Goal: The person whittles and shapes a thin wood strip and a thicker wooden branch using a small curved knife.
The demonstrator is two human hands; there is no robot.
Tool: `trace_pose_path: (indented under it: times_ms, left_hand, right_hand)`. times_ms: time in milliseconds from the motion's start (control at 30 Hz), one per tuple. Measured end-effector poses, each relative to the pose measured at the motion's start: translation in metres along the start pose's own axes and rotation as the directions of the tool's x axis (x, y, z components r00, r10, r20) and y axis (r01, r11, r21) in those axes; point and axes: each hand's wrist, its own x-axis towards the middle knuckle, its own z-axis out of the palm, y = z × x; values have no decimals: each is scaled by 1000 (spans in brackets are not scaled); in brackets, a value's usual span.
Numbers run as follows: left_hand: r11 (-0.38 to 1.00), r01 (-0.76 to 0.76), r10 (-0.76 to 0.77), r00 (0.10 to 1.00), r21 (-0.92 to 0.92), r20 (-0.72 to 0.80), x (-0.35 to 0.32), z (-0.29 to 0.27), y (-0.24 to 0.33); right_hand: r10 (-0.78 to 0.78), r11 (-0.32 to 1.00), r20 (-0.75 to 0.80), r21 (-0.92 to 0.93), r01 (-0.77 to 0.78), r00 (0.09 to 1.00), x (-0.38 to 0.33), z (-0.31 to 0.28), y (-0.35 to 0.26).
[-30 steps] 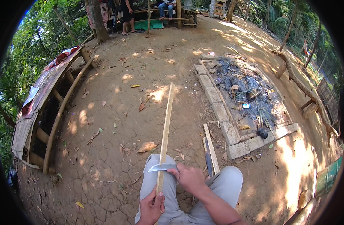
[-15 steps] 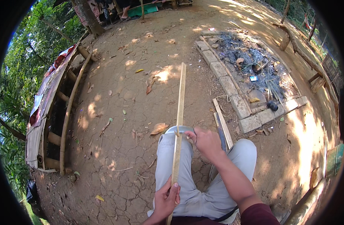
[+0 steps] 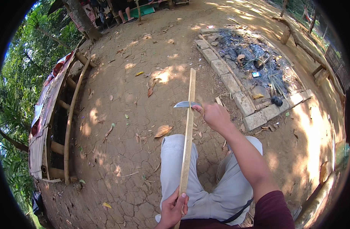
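1. A bamboo platform (image 3: pixel 51 110) runs along the left, with red and white sheets lying on it; a pole (image 3: pixel 76 122) leans along its near side.
2. At the top, beyond the tree trunk (image 3: pixel 81 19), another person's legs (image 3: pixel 128 13) show.
3. A large brown leaf (image 3: pixel 163 131) lies on the cracked earth, just beyond the left knee (image 3: pixel 173 147).
4. The left hand (image 3: pixel 174 209) has its grip closed about the strip near its lower end, fingers and thumb pressed on it.
5. The strip (image 3: pixel 187 149), long and pale, slants up from that hand over the left leg and out past the knee, its far end above the ground.
6. The knife (image 3: pixel 181 104) lies across the strip nearer the far end, its curved blade tip pointing left.
7. The right hand (image 3: pixel 217 116) has its grip shut round the knife's handle, mostly hidden; whether the thumb touches the strip, I cannot tell.
8. A fire pit (image 3: pixel 230 83), edged with blocks, holds ash; a black lump (image 3: pixel 276 100) sits at its near edge.
9. A crooked rail (image 3: pixel 305 45) stands farther right.
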Motion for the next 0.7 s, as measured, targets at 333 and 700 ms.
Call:
trace_pose_path:
  times_ms: [333,700]
  left_hand:
    - [998,-28,20,989,-55,-148,38,-17,-32]
    - [1000,-3,5,991,14,-136,34,-21,-72]
  right_hand:
    - [-80,995,148,77,69,986,46,9,19]
    - [108,979,92,163,-122,990,47,1,38]
